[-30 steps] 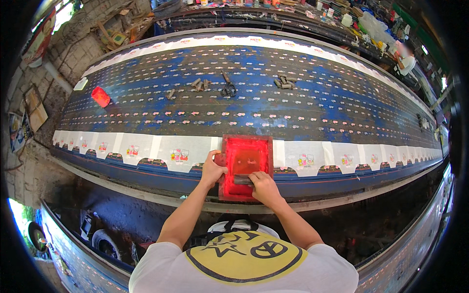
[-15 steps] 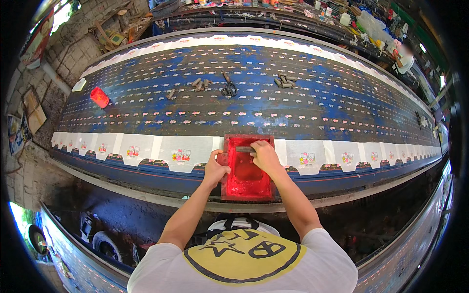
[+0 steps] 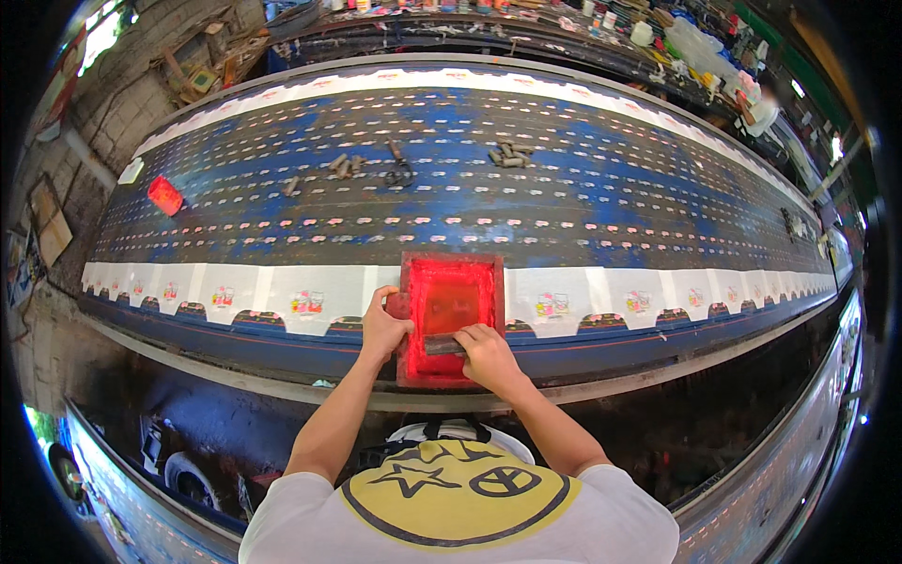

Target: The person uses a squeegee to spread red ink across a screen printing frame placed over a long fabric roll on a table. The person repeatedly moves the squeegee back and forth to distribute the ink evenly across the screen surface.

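Note:
A red-inked screen in a rectangular frame (image 3: pixel 452 301) lies over a strip of white printed fabric pieces (image 3: pixel 554 291) along the near edge of the long table. My left hand (image 3: pixel 383 327) grips the handle at the frame's left side, fingers closed round it. Inside the frame's lower half, my right hand (image 3: pixel 483 355) holds a dark squeegee (image 3: pixel 440 346) crosswise on the inked mesh, fingers wrapped over its top. The print beneath the screen is hidden.
On the blue-stained tabletop (image 3: pixel 611 235) rest a red container (image 3: pixel 164 195), scissors (image 3: pixel 397 174) and several small dark cylinders (image 3: pixel 510 158). A co-worker (image 3: pixel 761 117) is at the cluttered bench (image 3: pixel 564 38) at upper right. Another table (image 3: pixel 770 451) runs behind me on the right.
The squeegee moved up to the screen's far end half a second ago and is now back in the lower half. The whole view has shifted, so the screen appears further left.

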Available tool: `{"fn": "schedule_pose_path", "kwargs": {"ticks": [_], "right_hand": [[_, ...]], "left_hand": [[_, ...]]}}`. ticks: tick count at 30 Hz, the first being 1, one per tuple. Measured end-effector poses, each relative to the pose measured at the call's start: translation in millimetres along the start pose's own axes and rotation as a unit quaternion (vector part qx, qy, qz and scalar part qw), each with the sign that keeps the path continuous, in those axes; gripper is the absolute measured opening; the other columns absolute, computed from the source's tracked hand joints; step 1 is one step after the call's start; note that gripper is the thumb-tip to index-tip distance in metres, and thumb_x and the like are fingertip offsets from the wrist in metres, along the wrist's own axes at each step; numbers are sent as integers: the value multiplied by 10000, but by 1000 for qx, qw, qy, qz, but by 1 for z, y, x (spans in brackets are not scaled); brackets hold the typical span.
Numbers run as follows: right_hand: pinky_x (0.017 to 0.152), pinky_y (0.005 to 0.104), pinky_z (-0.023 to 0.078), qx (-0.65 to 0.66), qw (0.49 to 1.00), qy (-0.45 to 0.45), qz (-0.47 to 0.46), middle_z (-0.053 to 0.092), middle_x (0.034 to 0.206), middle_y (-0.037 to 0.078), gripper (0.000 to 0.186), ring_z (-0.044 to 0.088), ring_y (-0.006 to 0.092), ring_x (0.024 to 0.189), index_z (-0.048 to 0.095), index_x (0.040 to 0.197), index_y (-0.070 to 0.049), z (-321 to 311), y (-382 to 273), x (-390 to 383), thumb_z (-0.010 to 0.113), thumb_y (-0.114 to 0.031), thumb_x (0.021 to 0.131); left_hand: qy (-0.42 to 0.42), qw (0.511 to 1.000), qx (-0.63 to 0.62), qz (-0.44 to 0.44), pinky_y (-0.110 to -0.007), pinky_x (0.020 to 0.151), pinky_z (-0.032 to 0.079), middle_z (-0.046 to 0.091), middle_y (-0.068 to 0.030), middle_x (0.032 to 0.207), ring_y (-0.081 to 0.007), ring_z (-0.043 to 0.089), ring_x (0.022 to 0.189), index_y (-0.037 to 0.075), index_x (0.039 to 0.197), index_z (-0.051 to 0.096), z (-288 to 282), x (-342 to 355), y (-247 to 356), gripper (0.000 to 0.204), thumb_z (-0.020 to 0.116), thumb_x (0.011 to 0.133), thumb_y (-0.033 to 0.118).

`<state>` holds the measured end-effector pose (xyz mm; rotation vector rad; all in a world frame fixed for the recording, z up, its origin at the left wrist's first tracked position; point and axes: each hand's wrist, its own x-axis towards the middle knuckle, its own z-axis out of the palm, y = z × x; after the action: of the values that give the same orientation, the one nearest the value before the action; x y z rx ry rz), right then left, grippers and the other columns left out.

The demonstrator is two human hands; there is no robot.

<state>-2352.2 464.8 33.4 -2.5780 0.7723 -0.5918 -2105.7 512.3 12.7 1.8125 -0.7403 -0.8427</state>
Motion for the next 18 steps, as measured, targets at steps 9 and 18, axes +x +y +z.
{"fn": "schedule_pose_path", "kwargs": {"ticks": [9,18], "right_hand": [[1032,476,531,-31,999,27,17,724,1169,195,413,668,381,1138,710,1125,25,-98,127,-86,698,31,712],[1025,473,531,4,1000,11,10,715,1163,199,416,662,385,1134,696,1135,29,-122,181,-128,706,26,719]], "left_hand": [[-10,996,-75,42,-345,761,575,740,-94,978,-190,707,849,81,1336,608,185,-28,16,767,825,607,-25],[-10,999,33,1,-375,824,583,736,-131,1051,-244,712,937,97,1343,604,239,-52,37,785,840,601,-3]]}}
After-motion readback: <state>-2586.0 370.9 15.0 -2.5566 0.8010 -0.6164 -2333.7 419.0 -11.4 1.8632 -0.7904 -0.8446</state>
